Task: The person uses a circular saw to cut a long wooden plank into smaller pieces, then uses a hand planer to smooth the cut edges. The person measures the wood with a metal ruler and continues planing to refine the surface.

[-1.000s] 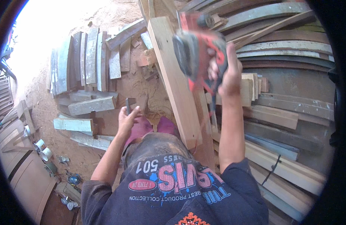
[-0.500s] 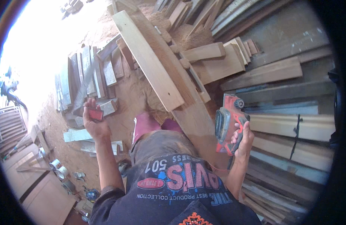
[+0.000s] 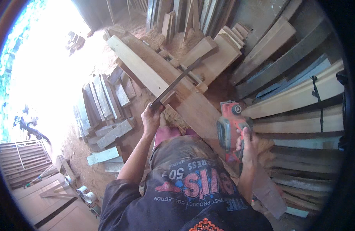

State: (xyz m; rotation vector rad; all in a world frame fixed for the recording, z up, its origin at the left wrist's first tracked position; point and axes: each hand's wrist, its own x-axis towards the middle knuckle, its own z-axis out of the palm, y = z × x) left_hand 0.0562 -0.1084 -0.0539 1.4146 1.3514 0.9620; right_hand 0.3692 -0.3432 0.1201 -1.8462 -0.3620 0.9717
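My left hand (image 3: pixel 151 118) is closed round the near end of a long, thin, dark metal-bladed tool (image 3: pixel 177 82). A short reddish piece shows beside its grip; the exact kind is unclear. The blade slants up and to the right, over a pale wooden board (image 3: pixel 137 65) that lies on a wider, brownish plank (image 3: pixel 196 111). On the right, my right hand (image 3: pixel 247 146) grips the handle of a red electric planer (image 3: pixel 230 123), held above the plank's right side. Part of the planer's handle is hidden by my fingers.
Stacked boards (image 3: pixel 300 92) fill the right side. Short offcuts (image 3: pixel 104 100) lie on the dusty floor to the left. Wood blocks (image 3: pixel 223 54) sit beyond the plank, near sawdust heaps (image 3: pixel 158 40). Panels (image 3: pixel 58 196) and white rolls (image 3: pixel 85 193) are at the lower left.
My left hand has swung right and inward, bringing the metal-bladed tool from over the floor to above the board. The planer stays in my right hand. The view has turned and shifted left.
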